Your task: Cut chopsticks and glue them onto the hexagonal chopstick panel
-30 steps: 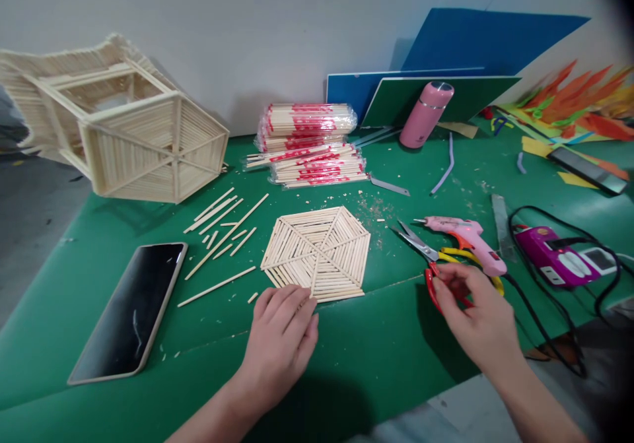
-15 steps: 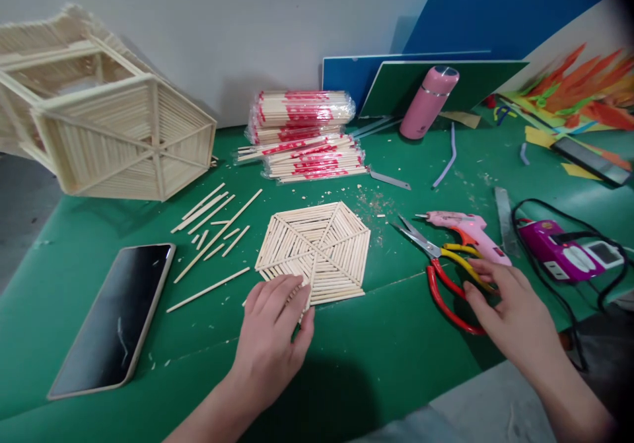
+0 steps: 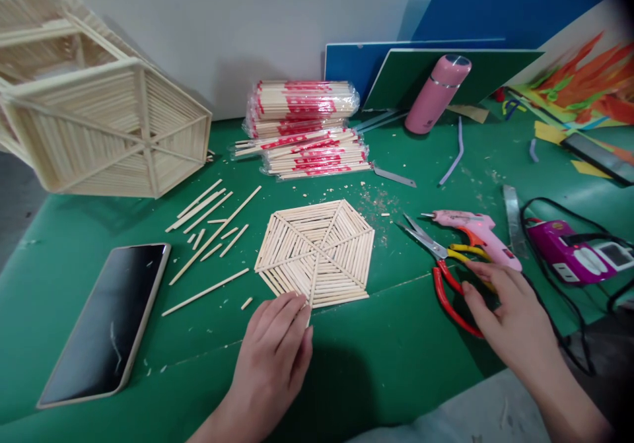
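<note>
A flat hexagon panel [image 3: 319, 250] of glued wooden sticks lies on the green table [image 3: 376, 357]. My left hand [image 3: 275, 354] lies flat just below it, fingers together and stretched, fingertips touching its near edge. My right hand [image 3: 510, 317] is open, fingers spread over the handles of the red and yellow scissors [image 3: 446, 274], holding nothing. The pink glue gun [image 3: 470, 228] lies just beyond those fingers.
Loose sticks [image 3: 212, 232] and a dark phone [image 3: 106, 321] lie at the left. A large stick structure [image 3: 99, 119] stands at the back left, wrapped chopstick bundles [image 3: 307, 129] and a pink bottle [image 3: 438, 93] behind. A purple device [image 3: 574, 255] with black cables sits at the right.
My right hand let go of the scissors' handles and slid right, opening above them. My left hand drew back slightly from the hexagon panel. The view shifted a little.
</note>
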`<move>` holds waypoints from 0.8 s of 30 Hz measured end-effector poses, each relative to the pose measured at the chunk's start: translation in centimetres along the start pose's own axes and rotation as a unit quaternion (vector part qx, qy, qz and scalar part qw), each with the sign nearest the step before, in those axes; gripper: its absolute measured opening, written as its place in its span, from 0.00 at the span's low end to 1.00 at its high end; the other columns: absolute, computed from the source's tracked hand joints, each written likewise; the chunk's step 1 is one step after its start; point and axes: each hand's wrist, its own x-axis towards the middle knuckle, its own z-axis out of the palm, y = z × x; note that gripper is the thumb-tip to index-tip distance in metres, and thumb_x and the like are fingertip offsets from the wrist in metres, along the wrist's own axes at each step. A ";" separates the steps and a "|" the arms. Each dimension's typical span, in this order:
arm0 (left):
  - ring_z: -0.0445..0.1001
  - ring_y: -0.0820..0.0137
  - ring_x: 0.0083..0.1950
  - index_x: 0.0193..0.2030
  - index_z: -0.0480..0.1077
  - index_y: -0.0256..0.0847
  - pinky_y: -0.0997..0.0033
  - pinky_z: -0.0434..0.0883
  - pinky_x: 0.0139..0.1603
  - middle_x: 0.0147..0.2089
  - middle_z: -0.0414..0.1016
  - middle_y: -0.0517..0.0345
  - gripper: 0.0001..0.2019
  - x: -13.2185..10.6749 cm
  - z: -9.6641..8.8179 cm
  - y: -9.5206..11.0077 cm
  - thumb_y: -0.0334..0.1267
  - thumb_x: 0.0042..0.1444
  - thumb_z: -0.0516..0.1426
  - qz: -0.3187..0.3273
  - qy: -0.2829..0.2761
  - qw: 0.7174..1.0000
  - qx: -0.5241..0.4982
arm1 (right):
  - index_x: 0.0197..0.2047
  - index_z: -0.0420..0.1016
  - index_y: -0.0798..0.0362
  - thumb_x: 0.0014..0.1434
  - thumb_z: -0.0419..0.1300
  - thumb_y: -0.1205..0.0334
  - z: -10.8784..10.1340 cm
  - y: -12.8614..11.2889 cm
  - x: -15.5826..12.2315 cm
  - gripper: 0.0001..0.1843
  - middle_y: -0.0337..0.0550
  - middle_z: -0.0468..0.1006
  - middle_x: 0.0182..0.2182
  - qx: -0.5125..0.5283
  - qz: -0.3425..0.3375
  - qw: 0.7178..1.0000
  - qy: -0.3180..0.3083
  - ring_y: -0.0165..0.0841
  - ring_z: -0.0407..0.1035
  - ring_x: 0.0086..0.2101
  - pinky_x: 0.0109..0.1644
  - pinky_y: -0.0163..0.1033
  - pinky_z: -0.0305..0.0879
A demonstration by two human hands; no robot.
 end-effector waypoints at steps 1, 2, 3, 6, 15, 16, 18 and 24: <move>0.66 0.61 0.50 0.48 0.64 0.33 0.56 0.63 0.50 0.46 0.71 0.46 0.14 -0.1 0.0 0.0 0.26 0.53 0.52 0.001 0.001 1.000 0.001 | 0.44 0.66 0.50 0.53 0.52 0.54 0.0 0.0 0.0 0.15 0.51 0.70 0.40 -0.007 -0.004 1.000 0.002 0.44 0.66 0.38 0.22 0.40 0.65; 0.66 0.61 0.50 0.48 0.64 0.33 0.56 0.63 0.50 0.46 0.71 0.46 0.15 -0.1 0.0 -0.1 0.26 0.53 0.52 0.003 0.000 1.000 0.001 | 0.44 0.66 0.50 0.53 0.52 0.54 0.1 0.1 0.0 0.16 0.51 0.70 0.40 -0.014 -0.008 1.000 0.004 0.45 0.65 0.39 0.25 0.42 0.65; 0.66 0.61 0.50 0.48 0.64 0.33 0.55 0.63 0.50 0.46 0.71 0.46 0.15 -0.2 0.1 -0.1 0.26 0.52 0.52 0.003 -0.002 1.000 0.002 | 0.44 0.66 0.51 0.53 0.52 0.54 0.1 0.2 0.0 0.16 0.52 0.69 0.40 -0.022 -0.009 1.000 0.004 0.45 0.65 0.39 0.27 0.43 0.66; 0.66 0.60 0.50 0.48 0.64 0.33 0.54 0.64 0.50 0.47 0.70 0.46 0.15 -0.1 0.2 -0.2 0.26 0.52 0.52 0.003 -0.007 1.000 0.002 | 0.44 0.67 0.52 0.53 0.52 0.53 0.2 0.3 0.0 0.17 0.52 0.69 0.41 -0.037 -0.004 0.999 0.001 0.45 0.65 0.37 0.31 0.47 0.65; 0.66 0.59 0.50 0.49 0.64 0.32 0.54 0.64 0.50 0.47 0.70 0.45 0.16 -0.2 0.1 -0.2 0.26 0.52 0.52 0.007 -0.007 1.000 0.002 | 0.46 0.67 0.55 0.55 0.49 0.57 0.0 0.2 -0.4 0.18 0.52 0.68 0.42 -0.051 -0.023 0.998 -0.013 0.47 0.63 0.44 0.43 0.52 0.63; 0.65 0.59 0.50 0.49 0.63 0.33 0.54 0.64 0.50 0.47 0.70 0.45 0.16 -0.2 0.1 -0.2 0.26 0.52 0.52 0.006 -0.012 1.000 0.001 | 0.46 0.67 0.55 0.55 0.49 0.57 0.0 0.2 -0.5 0.18 0.52 0.68 0.43 -0.050 -0.025 0.998 -0.015 0.47 0.63 0.44 0.44 0.52 0.63; 0.65 0.59 0.51 0.50 0.63 0.34 0.53 0.64 0.50 0.48 0.69 0.45 0.17 -0.3 0.1 -0.2 0.26 0.52 0.53 -0.002 -0.017 1.000 -0.005 | 0.46 0.66 0.55 0.55 0.49 0.58 0.0 0.2 -0.7 0.17 0.52 0.67 0.43 -0.043 -0.029 0.999 -0.015 0.47 0.63 0.45 0.44 0.52 0.64; 0.61 0.58 0.56 0.51 0.61 0.38 0.54 0.64 0.52 0.54 0.60 0.44 0.19 -0.3 -1.1 0.7 0.28 0.51 0.54 -0.123 0.049 0.989 -0.071 | 0.47 0.65 0.51 0.54 0.53 0.57 0.2 -1.7 -1.0 0.17 0.50 0.69 0.42 0.048 0.006 0.999 -0.008 0.45 0.64 0.44 0.38 0.47 0.68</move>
